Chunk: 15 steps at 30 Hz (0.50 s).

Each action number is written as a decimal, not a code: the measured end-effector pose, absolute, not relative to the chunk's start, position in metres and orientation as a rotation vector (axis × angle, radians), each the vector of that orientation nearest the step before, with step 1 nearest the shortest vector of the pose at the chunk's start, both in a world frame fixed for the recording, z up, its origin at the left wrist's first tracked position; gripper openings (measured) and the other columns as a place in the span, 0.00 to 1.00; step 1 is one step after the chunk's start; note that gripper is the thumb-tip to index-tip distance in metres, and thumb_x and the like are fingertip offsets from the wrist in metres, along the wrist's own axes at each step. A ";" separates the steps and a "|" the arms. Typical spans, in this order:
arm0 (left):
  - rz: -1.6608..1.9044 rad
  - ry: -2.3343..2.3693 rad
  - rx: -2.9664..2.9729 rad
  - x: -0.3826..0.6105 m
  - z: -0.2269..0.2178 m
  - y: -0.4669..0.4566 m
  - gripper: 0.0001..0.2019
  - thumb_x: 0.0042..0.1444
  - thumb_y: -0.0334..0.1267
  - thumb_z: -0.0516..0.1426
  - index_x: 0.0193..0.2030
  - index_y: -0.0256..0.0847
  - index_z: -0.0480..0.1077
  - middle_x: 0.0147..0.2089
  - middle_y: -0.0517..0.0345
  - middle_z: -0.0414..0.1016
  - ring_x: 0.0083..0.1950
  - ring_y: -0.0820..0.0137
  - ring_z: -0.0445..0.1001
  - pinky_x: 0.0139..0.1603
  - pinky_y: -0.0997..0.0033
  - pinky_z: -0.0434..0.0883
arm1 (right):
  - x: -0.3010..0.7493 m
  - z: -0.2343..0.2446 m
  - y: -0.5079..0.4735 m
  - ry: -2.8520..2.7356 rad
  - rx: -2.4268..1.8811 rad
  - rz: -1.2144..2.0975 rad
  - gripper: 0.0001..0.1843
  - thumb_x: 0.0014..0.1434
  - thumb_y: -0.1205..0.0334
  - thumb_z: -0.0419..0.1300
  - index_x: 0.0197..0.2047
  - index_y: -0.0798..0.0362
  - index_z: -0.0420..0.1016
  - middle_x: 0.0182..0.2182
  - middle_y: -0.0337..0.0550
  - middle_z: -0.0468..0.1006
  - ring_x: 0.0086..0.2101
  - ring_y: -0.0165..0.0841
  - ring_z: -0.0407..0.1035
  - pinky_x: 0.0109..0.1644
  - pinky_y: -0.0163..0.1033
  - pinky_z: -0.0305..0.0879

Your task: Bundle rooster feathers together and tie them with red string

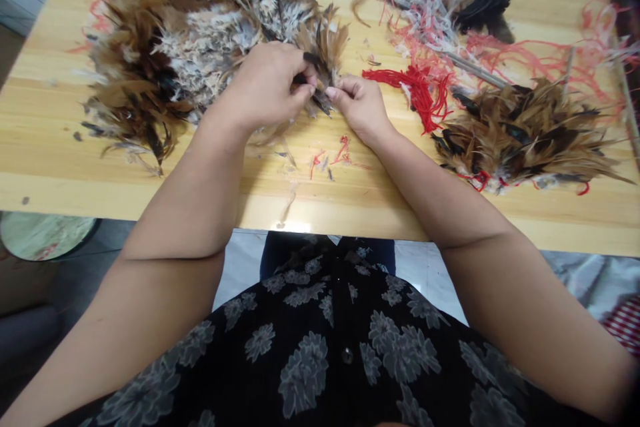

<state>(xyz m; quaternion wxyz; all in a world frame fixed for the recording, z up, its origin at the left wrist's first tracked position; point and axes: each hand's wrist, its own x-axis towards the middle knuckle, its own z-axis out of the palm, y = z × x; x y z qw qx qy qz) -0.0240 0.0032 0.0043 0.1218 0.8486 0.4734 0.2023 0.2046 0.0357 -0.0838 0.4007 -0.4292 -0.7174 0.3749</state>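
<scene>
Both hands, left hand (pixel 270 83) and right hand (pixel 360 103), are pinching a feather tuft (pixel 320 67) in a clenched grip; a big feather heap (pixel 190 40) left of the grip is remaining unsorted, one finished-looking bundle (pixel 520 137) lying right on the table (pixel 50 147).

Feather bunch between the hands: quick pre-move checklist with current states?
1. Left hand pinching the feather bunch: ok.
2. Right hand fingertips on the bunch's lower end: ok.
3. Bunch separated from the big feather pile: not ok, they overlap.
4. Red thread bundle beside the right hand, apart from it: ok.
5. Thread wrapped on the bunch: cannot tell, fingers hide it.
6. Table edge bare except small scraps: ok.
</scene>
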 end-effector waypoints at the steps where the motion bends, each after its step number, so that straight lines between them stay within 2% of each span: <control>1: 0.574 1.406 2.462 -0.023 0.006 0.002 0.20 0.70 0.59 0.59 0.50 0.51 0.87 0.49 0.46 0.87 0.63 0.37 0.81 0.73 0.36 0.73 | 0.205 -0.083 0.035 -1.828 -1.084 0.949 0.30 0.75 0.34 0.73 0.32 0.48 0.74 0.32 0.39 0.75 0.40 0.37 0.71 0.54 0.46 0.72; 5: 0.504 1.465 2.424 -0.014 0.014 -0.008 0.20 0.70 0.58 0.58 0.53 0.50 0.87 0.55 0.45 0.87 0.70 0.35 0.80 0.78 0.37 0.70 | 0.206 -0.079 0.033 -1.886 -1.095 0.967 0.24 0.75 0.42 0.75 0.34 0.49 0.78 0.34 0.41 0.79 0.41 0.38 0.73 0.57 0.47 0.75; 9: 0.525 1.483 2.504 -0.009 0.011 -0.008 0.17 0.68 0.49 0.57 0.50 0.49 0.85 0.54 0.44 0.87 0.66 0.38 0.81 0.74 0.37 0.74 | 0.205 -0.077 0.032 -1.914 -1.097 0.984 0.24 0.73 0.45 0.76 0.33 0.49 0.76 0.33 0.41 0.79 0.42 0.38 0.74 0.58 0.47 0.76; 12: 0.768 1.447 2.521 -0.012 0.000 0.001 0.11 0.67 0.46 0.62 0.52 0.51 0.83 0.57 0.47 0.87 0.62 0.43 0.78 0.69 0.38 0.74 | 0.204 -0.074 0.029 -1.852 -1.088 1.013 0.26 0.73 0.40 0.76 0.33 0.48 0.76 0.34 0.40 0.78 0.42 0.38 0.74 0.57 0.46 0.75; 15: 1.124 1.495 2.425 -0.021 -0.010 0.011 0.10 0.67 0.44 0.66 0.53 0.50 0.81 0.60 0.49 0.84 0.57 0.47 0.75 0.62 0.38 0.71 | 0.203 -0.070 0.028 -1.719 -1.097 1.051 0.26 0.77 0.38 0.72 0.35 0.48 0.75 0.33 0.39 0.75 0.41 0.35 0.72 0.55 0.43 0.75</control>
